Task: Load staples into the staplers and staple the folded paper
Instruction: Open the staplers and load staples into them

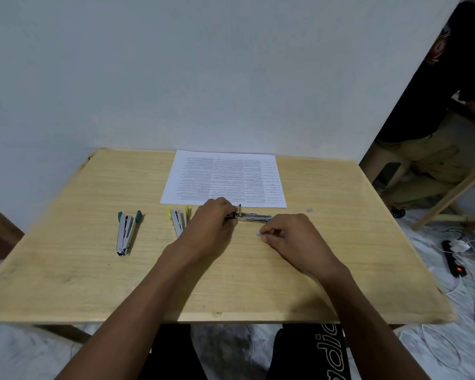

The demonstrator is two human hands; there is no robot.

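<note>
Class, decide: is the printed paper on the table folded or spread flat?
Spread flat: the paper lies as one full printed sheet, no fold showing.

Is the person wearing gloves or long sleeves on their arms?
No. The left hand and right hand are bare, with no gloves, rings or watch showing. The left forearm and right forearm are bare too, with no sleeves in view. Black clothing with white lettering shows below the table.
</note>
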